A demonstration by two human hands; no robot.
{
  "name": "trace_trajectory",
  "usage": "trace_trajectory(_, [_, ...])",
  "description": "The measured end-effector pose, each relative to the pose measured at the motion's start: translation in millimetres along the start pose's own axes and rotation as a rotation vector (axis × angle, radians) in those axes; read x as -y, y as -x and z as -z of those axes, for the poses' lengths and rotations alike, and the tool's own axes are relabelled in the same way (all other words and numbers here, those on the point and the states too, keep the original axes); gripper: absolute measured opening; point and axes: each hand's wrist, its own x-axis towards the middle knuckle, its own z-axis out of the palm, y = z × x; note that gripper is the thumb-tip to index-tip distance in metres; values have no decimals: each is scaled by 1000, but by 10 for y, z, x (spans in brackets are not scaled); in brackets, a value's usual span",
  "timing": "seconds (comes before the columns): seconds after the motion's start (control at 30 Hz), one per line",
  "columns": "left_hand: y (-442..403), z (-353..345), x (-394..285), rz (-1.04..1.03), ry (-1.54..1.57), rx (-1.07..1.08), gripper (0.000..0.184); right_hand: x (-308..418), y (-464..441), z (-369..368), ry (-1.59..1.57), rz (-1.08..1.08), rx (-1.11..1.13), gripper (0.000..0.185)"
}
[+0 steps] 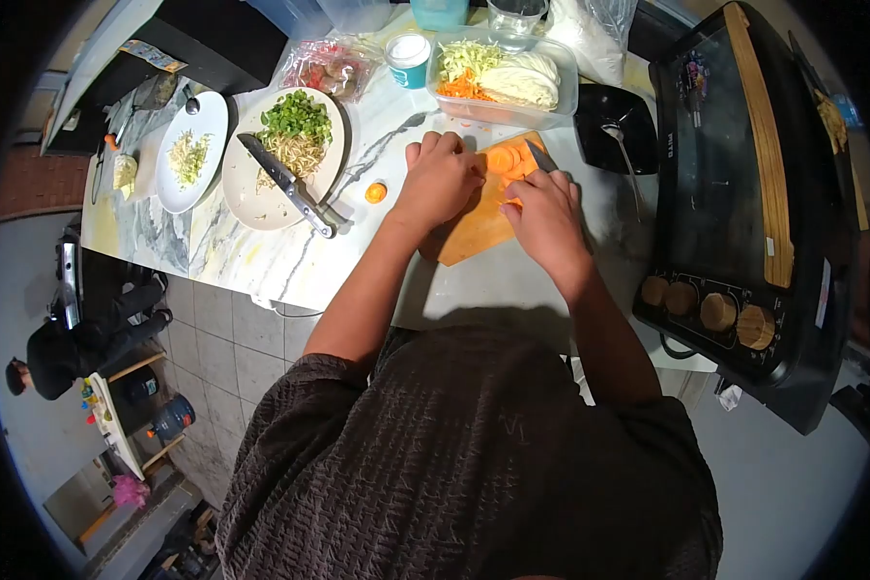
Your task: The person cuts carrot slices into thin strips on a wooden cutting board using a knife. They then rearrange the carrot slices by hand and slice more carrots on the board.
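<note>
A wooden cutting board (pixel 466 238) lies in front of me, with several round carrot slices (pixel 502 160) on its upper part. My left hand (pixel 442 180) is at the board's left edge, fingers curled; whatever they hold is hidden. Over the right side of the board, my right hand (pixel 549 218) has its thumb and forefinger closed around a bit of carrot (pixel 513 202). A knife blade (pixel 540 155) points away from me just beyond the right fingers; its handle is hidden under that hand. One carrot piece (pixel 376 192) sits apart on the marble counter.
A large knife (pixel 285 181) rests across a plate (pixel 245 205) of chopped greens and sprouts. Further left is a white plate (pixel 177 197). Behind the board stands a plastic container (pixel 558 117) of vegetables. A black bowl (pixel 599 101) with a spoon and an oven (pixel 720 193) are rightward.
</note>
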Motion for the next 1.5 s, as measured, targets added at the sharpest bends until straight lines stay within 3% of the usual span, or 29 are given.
trace_trajectory(0.5, [18,-214,-94,47,-19,-12,21,69,51,-441,311,-32,-97,15])
trace_trajectory(0.8, [83,23,25,51,-64,26,20,33,-58,-256,152,28,-177,23])
trace_trajectory(1.07, [202,75,-28,67,-4,101,19,32,-55,-199,110,28,-107,22])
trace_trajectory(1.5, [293,118,25,31,22,35,13,37,-56,-161,109,74,-87,17])
